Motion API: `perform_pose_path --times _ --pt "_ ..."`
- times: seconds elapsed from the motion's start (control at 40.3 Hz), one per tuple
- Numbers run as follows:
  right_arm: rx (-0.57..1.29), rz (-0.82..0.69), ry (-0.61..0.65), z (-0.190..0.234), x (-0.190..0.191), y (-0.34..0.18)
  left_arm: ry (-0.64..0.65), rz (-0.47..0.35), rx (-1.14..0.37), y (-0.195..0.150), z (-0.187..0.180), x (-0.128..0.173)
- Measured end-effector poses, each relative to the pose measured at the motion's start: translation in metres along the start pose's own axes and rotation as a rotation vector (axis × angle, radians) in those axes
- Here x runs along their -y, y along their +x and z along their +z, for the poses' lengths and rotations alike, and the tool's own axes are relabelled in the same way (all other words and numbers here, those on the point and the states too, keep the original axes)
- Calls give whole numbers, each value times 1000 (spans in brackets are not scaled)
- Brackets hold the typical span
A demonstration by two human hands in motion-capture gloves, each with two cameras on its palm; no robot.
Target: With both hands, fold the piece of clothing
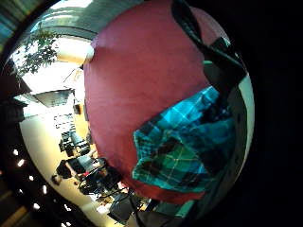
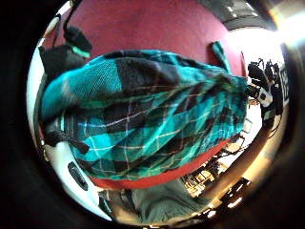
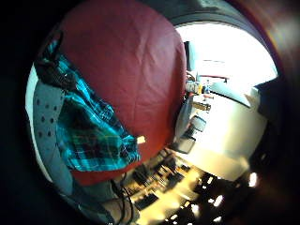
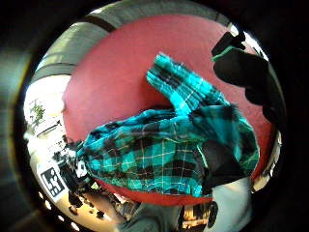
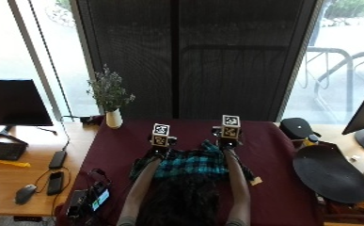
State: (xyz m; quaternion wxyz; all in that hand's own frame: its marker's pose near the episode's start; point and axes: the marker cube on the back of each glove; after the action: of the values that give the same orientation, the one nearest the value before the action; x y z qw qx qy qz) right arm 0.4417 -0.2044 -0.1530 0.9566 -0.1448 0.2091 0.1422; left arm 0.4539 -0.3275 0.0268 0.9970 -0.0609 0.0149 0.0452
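Note:
A teal and black plaid garment (image 5: pixel 191 165) lies bunched on the dark red tablecloth (image 5: pixel 187 134), close to the person's chest. My left hand (image 5: pixel 158 151) is at its far left corner and my right hand (image 5: pixel 227 142) at its far right corner. In the left thumb side view the plaid garment (image 2: pixel 152 124) fills the picture, and gloved fingers (image 2: pixel 64 57) curl at its edge. In the right thumb side view one sleeve of the garment (image 4: pixel 159 154) trails across the cloth, with a gloved thumb (image 4: pixel 217 164) on the fabric and fingers (image 4: pixel 239 65) beyond it. Both hands pinch the garment.
A white vase with a plant (image 5: pixel 113 117) stands at the table's far left corner. A large black round object (image 5: pixel 328 172) and a black case (image 5: pixel 297 127) sit at the right. A small device with a screen (image 5: pixel 91 197) lies at the front left. A wooden desk (image 5: pixel 19 165) adjoins the left.

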Motion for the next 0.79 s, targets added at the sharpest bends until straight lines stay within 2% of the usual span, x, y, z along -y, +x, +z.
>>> perform_pose_path --times 0.099,0.149,0.223,0.248,0.273,0.372,0.471,0.521,0.546,0.62,0.67,0.719,0.794 --pt "206 50 448 -8 -20 23 -6 112 -127 19 1 -31" --pt "299 79 525 3 -38 34 131 128 -132 22 -4 -35" --pt "396 196 477 49 -67 61 475 70 -17 11 -15 -27" --pt "420 246 460 64 -79 70 546 62 9 10 -15 -28" --pt "438 296 448 78 -90 79 573 64 22 12 -11 -31" --pt "476 456 422 117 -118 105 544 124 -9 29 9 -40" --pt "514 561 342 144 -132 116 650 133 -6 39 16 -22" --pt "529 604 281 160 -134 119 620 113 16 39 28 -18" --pt "543 615 249 167 -134 120 556 103 18 39 37 -21" --pt "676 563 178 173 -135 112 246 94 -42 42 69 -47" --pt "832 474 169 163 -139 102 103 96 -108 43 83 -57" --pt "946 410 183 152 -143 94 43 92 -155 43 90 -61" --pt "932 441 170 151 -140 92 35 81 -182 40 93 -59"
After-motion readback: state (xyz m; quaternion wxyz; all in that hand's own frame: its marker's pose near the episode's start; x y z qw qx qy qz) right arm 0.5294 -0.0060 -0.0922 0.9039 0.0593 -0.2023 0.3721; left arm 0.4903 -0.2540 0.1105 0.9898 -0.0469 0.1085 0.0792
